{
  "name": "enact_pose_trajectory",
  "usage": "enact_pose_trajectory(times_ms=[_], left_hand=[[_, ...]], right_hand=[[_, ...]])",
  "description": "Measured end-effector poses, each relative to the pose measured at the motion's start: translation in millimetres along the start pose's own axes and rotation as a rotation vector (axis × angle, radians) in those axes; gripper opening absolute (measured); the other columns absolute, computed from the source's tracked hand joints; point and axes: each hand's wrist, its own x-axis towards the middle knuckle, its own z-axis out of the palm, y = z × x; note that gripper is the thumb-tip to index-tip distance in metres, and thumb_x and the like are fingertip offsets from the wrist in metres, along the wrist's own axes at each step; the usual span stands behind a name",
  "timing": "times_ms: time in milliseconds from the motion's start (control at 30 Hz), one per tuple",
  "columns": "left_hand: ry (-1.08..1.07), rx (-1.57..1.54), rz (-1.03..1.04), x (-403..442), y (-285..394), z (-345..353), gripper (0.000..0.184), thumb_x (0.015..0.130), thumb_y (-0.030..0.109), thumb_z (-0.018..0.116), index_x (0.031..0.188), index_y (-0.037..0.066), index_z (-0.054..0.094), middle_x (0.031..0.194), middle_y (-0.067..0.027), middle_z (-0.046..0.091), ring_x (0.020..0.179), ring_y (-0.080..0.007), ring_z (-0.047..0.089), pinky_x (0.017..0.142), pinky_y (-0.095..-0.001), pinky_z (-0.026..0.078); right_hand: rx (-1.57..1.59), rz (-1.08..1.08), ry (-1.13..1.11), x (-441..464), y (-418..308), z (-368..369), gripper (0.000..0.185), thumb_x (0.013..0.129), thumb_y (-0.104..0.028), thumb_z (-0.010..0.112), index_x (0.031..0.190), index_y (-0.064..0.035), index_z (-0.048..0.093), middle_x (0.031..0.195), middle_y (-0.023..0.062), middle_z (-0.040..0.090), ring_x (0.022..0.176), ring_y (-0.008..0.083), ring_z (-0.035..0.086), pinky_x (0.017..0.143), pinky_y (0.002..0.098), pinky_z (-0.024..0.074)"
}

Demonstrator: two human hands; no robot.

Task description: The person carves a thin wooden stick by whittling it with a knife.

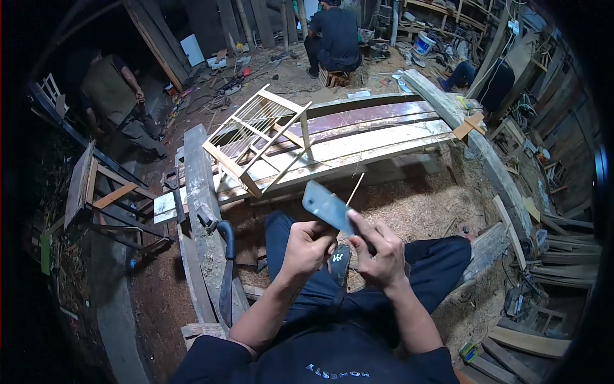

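My right hand (382, 246) is wrapped round the dark handle of a cleaver (325, 206), a broad grey blade with a hole near its far corner. The blade points up and left, across the front of my left hand. My left hand (308, 248) is closed in a fist just left of the blade. A thin wooden stick (357, 189) rises from behind the cleaver and slants up to the right. Its lower end is hidden by the blade, and it appears to run down into my left fist. Both hands are above my lap.
A slatted wooden frame (259, 137) stands on the plank bench (384, 139) ahead. A machete (227, 275) with a dark handle leans against the beam at my left. Wood shavings (409, 205) cover the ground. One person (336, 38) sits at the back; another (112, 96) stands far left.
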Motion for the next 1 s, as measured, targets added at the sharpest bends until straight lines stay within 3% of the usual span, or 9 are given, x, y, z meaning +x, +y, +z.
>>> enact_pose_trajectory(times_ms=[133,200,267,367,467,600,700,833,1000], left_hand=[[0.025,-0.038,-0.065,-4.3,-4.2,5.5,0.016,0.098,0.006,0.060,0.092,0.000,0.073,0.060,0.0022,0.057,0.042,-0.0031,0.043,0.038,-0.0212,0.032],[-0.022,0.048,-0.033,-2.9,-18.3,3.9,0.026,0.100,0.009,0.060,0.123,0.002,0.070,0.061,0.0032,0.057,0.043,-0.0025,0.042,0.039,-0.0208,0.032],[-0.022,0.050,-0.008,-5.5,-16.1,13.0,0.026,0.100,0.008,0.060,0.123,0.001,0.070,0.061,0.0031,0.057,0.044,-0.0027,0.043,0.040,-0.0212,0.032],[0.087,-0.008,-0.054,-12.1,-8.3,30.5,0.015,0.096,0.003,0.060,0.090,-0.001,0.072,0.059,0.0009,0.057,0.044,-0.0039,0.045,0.040,-0.0225,0.034],[0.045,0.026,0.042,-17.0,-31.6,22.4,0.020,0.097,0.008,0.064,0.113,0.000,0.074,0.059,0.0013,0.057,0.044,-0.0041,0.045,0.040,-0.0227,0.034],[0.126,0.066,-0.058,-26.5,-8.5,40.3,0.020,0.097,0.006,0.065,0.114,-0.001,0.073,0.059,0.0012,0.057,0.044,-0.0027,0.044,0.040,-0.0218,0.032],[0.050,0.052,0.063,-27.2,-26.3,25.6,0.030,0.098,0.010,0.066,0.127,0.001,0.068,0.059,0.0030,0.055,0.045,-0.0018,0.042,0.041,-0.0212,0.031],[0.102,0.075,-0.047,-33.6,-11.4,26.5,0.029,0.097,0.006,0.066,0.126,-0.001,0.068,0.061,0.0040,0.055,0.047,-0.0014,0.042,0.042,-0.0208,0.031],[0.151,0.051,-0.055,-26.6,-21.6,6.1,0.027,0.097,0.008,0.066,0.123,-0.001,0.069,0.062,0.0028,0.056,0.046,-0.0018,0.041,0.041,-0.0203,0.030]], right_hand=[[0.039,0.062,0.084,9.9,24.5,-17.1,0.050,0.086,-0.016,0.073,0.134,-0.0229,0.066,0.079,0.0121,0.063,0.064,0.0290,0.065,0.059,0.0410,0.0522],[0.064,-0.080,-0.073,2.2,17.7,-22.9,0.049,0.086,-0.014,0.072,0.134,-0.0207,0.066,0.078,0.0123,0.063,0.065,0.0285,0.065,0.059,0.0401,0.0522],[0.061,-0.076,-0.106,-0.4,24.2,-27.3,0.050,0.085,-0.013,0.072,0.134,-0.0203,0.066,0.079,0.0124,0.062,0.064,0.0281,0.065,0.058,0.0395,0.0521],[0.085,-0.021,0.019,5.7,45.6,-29.8,0.049,0.087,-0.023,0.073,0.135,-0.0260,0.065,0.080,0.0125,0.063,0.064,0.0284,0.066,0.059,0.0397,0.0530],[0.069,-0.125,-0.155,-8.9,28.0,-36.1,0.046,0.088,-0.024,0.073,0.133,-0.0259,0.066,0.080,0.0125,0.063,0.065,0.0285,0.067,0.058,0.0387,0.0530],[0.076,0.013,-0.015,8.8,43.6,-42.8,0.046,0.089,-0.022,0.072,0.134,-0.0258,0.065,0.081,0.0118,0.064,0.065,0.0280,0.067,0.057,0.0374,0.0544],[0.115,-0.166,-0.119,1.1,33.4,-37.9,0.047,0.088,-0.019,0.072,0.134,-0.0221,0.065,0.078,0.0127,0.062,0.062,0.0283,0.063,0.057,0.0399,0.0519],[0.002,0.032,-0.031,25.6,51.9,-38.4,0.048,0.087,-0.023,0.073,0.135,-0.0234,0.066,0.077,0.0127,0.062,0.066,0.0278,0.067,0.063,0.0389,0.0550],[0.051,-0.076,0.009,19.4,63.2,-8.8,0.044,0.091,-0.020,0.070,0.134,-0.0212,0.066,0.076,0.0127,0.064,0.064,0.0258,0.066,0.064,0.0368,0.0543]])
